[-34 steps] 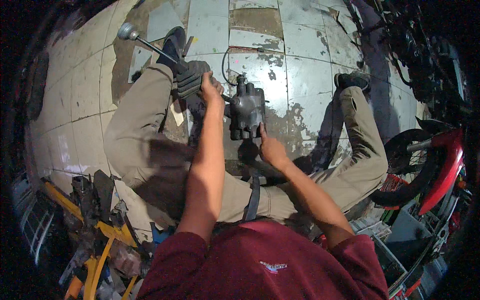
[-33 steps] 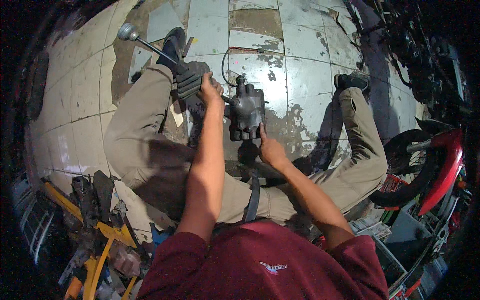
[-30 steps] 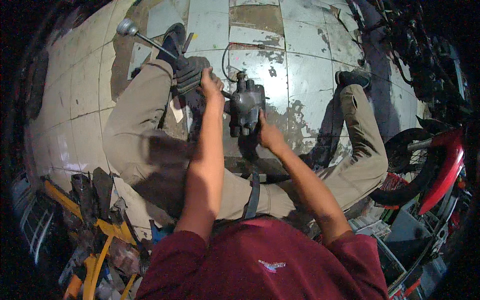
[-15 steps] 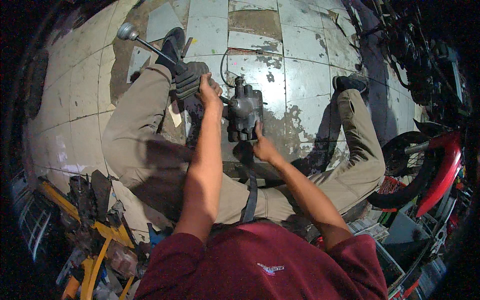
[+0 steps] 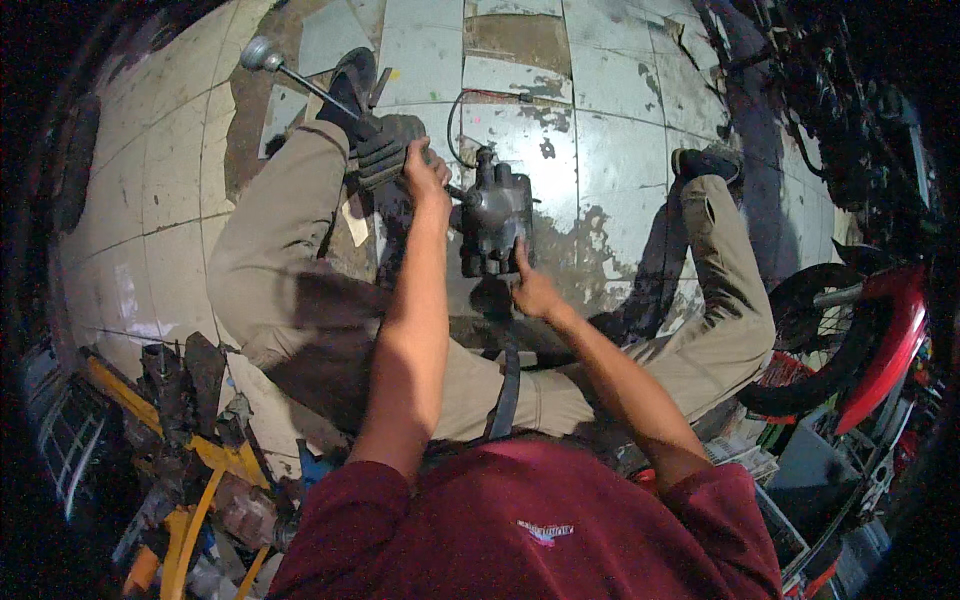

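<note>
A gear-shift lever with a pale round knob [image 5: 262,54] slants down to a ribbed black rubber boot [image 5: 378,158]. Its lower end meets a dark, greasy metal housing [image 5: 500,212] between my legs. My left hand [image 5: 428,175] is closed round the near end of the boot, where the rod leaves it. At the housing's near right edge, my right hand [image 5: 535,292] grips with one digit laid up along the side; its other fingers are partly hidden. A thin black cable [image 5: 456,125] curves over the floor beside the housing.
My outstretched legs flank the housing on worn floor tiles [image 5: 620,150]. At the right stands a wheel with a red fender [image 5: 885,345]. Yellow metal bars [image 5: 225,460] and greasy parts lie lower left. Dark machinery [image 5: 800,90] lines the far right.
The whole view has shifted slightly. Both hands keep their places on the boot and the housing, with no clear movement of the lever.
</note>
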Demonstrator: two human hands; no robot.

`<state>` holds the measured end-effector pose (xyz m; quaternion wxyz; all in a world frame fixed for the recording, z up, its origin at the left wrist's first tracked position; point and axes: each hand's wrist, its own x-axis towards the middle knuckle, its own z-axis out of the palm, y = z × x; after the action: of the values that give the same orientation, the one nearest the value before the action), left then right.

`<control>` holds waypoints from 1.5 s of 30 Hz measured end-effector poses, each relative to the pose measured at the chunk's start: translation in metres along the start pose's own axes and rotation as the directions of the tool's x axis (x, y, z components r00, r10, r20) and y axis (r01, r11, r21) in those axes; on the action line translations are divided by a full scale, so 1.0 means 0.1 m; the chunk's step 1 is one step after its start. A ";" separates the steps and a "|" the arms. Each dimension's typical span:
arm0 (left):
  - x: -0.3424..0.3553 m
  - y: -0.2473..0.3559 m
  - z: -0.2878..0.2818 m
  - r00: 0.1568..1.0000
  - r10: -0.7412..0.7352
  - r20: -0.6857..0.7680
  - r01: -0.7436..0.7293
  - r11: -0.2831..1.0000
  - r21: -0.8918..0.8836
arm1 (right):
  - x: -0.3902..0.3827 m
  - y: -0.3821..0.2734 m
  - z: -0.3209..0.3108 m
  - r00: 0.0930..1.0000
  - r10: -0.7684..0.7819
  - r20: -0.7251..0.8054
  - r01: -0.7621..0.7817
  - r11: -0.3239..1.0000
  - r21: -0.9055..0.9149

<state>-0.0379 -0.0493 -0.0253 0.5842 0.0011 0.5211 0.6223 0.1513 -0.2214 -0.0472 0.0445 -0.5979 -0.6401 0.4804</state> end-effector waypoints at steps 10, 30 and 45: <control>-0.05 0.06 0.13 0.999 0.011 -0.043 -0.012 1.000 -0.010 | 0.08 0.09 0.01 1.000 -0.018 0.017 0.016 0.994 0.110; 0.01 -0.01 0.04 0.999 0.035 -0.036 -0.035 0.999 -0.008 | 0.09 0.05 -0.06 0.998 0.025 0.059 -0.027 0.999 0.038; -0.01 -0.01 0.01 0.999 0.027 -0.029 -0.028 0.999 -0.024 | 0.07 -0.05 -0.10 0.989 0.131 0.062 -0.129 0.991 -0.044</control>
<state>-0.0360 -0.0490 -0.0250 0.5681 -0.0078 0.5216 0.6365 0.1523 -0.2094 -0.0423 -0.0196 -0.6233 -0.6103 0.4885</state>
